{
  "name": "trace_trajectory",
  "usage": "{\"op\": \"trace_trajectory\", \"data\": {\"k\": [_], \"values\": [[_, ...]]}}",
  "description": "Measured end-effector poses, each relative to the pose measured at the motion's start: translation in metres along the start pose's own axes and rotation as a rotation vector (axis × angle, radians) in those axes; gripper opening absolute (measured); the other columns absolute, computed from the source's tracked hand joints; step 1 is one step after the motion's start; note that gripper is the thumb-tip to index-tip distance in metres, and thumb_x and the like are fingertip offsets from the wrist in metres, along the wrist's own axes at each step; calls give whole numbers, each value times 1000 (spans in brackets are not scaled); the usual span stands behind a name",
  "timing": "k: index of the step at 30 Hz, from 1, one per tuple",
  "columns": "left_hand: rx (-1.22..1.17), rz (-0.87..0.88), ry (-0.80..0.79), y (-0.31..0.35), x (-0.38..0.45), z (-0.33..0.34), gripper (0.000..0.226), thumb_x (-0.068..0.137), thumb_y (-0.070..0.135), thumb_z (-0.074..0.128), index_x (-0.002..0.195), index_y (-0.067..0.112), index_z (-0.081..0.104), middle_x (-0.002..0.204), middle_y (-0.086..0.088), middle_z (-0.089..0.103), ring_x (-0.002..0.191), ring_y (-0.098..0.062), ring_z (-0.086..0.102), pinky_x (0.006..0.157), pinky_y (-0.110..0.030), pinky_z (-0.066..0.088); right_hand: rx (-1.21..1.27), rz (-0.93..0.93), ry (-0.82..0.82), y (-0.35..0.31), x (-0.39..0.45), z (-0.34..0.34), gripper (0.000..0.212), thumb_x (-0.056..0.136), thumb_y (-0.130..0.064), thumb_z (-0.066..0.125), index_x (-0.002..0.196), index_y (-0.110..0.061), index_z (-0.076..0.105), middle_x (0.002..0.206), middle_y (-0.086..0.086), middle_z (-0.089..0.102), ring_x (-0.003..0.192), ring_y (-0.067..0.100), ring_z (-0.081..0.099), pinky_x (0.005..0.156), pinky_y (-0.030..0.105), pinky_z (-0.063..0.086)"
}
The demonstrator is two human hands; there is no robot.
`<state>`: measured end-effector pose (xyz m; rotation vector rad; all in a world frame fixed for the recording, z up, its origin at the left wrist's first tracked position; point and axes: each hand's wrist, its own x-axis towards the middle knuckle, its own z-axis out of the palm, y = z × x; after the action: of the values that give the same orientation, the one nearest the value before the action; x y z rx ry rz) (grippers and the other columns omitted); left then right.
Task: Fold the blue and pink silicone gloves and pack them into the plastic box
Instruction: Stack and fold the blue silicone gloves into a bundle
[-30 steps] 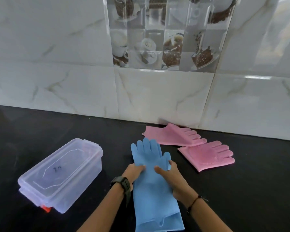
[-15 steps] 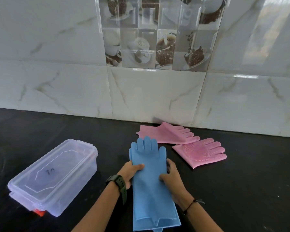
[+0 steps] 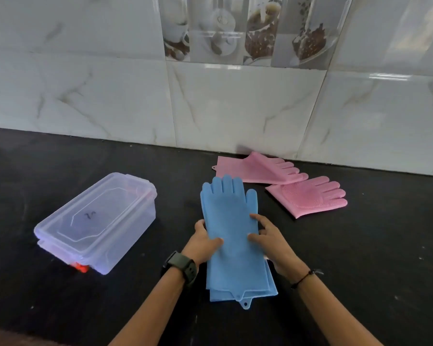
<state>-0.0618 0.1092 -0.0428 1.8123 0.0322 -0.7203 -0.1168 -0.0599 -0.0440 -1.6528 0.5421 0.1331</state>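
Two blue silicone gloves (image 3: 231,221) lie stacked flat on the black counter, fingers pointing at the wall. My left hand (image 3: 201,242) grips their left edge at mid-length, thumb on top. My right hand (image 3: 269,237) rests on the right edge, fingers spread over the top glove. One pink glove (image 3: 254,169) lies by the wall with a fold raised. A second pink glove (image 3: 308,198) lies bristle side up to its right. The clear plastic box (image 3: 98,221) sits to the left with its lid on.
A white marble-tiled wall (image 3: 235,108) closes off the back of the black counter (image 3: 373,258). The wooden front edge of the counter shows at the bottom left.
Both hands slid back along the blue gloves toward the cuffs. The camera view shifted down and closer; the gloves stayed stacked.
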Motion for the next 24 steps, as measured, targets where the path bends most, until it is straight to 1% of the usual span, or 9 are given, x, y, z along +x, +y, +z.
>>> {"op": "trace_trajectory", "data": {"k": [2,4,6,10,14,17,20,22,24], "values": [[216,3,35,-3,-12,-1,68,86,13,52,142,23,14,124,-10,57,107,-30,60,91,-45,53,-114,-9,-10,5,-9,-3,58,82,-4,57,133,-29,41,94,8,61,90,24,65,77,39,58],[355,32,78,-6,-23,0,62,87,12,49,140,20,17,120,-14,60,104,-32,62,90,-47,54,-205,-26,-10,9,-18,-5,61,79,-4,57,131,-31,41,81,7,59,79,22,66,56,28,56],[378,62,94,-9,-33,3,57,88,11,46,138,21,21,115,-15,62,100,-34,64,85,-48,56,-259,-32,5,11,-23,-6,62,78,-2,56,130,-31,42,77,6,59,72,17,64,45,19,50],[248,59,35,-13,-44,8,54,87,3,40,134,28,29,114,-19,62,96,-33,64,72,-41,60,-83,23,79,12,-24,-9,49,77,6,51,119,-19,54,102,12,63,90,27,65,62,33,55],[208,62,40,-16,-48,6,42,87,-1,33,121,18,50,118,-19,60,92,-34,64,78,-43,59,37,29,42,12,-26,-15,40,78,13,46,108,-8,61,109,15,61,79,25,61,66,32,52],[273,82,34,-15,-47,5,34,88,1,35,109,14,59,111,-15,63,85,-30,64,81,-43,59,-85,37,-17,9,-27,-17,42,78,13,46,112,-9,58,104,15,61,77,26,60,62,35,49],[418,127,2,-16,-46,5,30,88,2,39,107,11,61,85,-6,62,73,-23,61,79,-37,58,-361,-3,-47,6,-30,-16,48,77,7,48,120,-15,52,87,3,53,60,14,51,44,21,41],[562,178,2,-16,-45,7,29,88,4,42,109,10,61,69,1,53,62,-18,55,72,-33,55,-614,-78,-31,9,-32,-13,52,79,3,49,125,-20,48,92,-4,45,68,10,49,48,14,39],[702,239,-2,-14,-46,10,30,89,4,43,113,8,59,76,-5,59,60,-20,54,65,-29,51,-786,-141,10,15,-34,-9,55,81,1,48,131,-22,44,105,0,36,80,15,48,61,17,42]]}}
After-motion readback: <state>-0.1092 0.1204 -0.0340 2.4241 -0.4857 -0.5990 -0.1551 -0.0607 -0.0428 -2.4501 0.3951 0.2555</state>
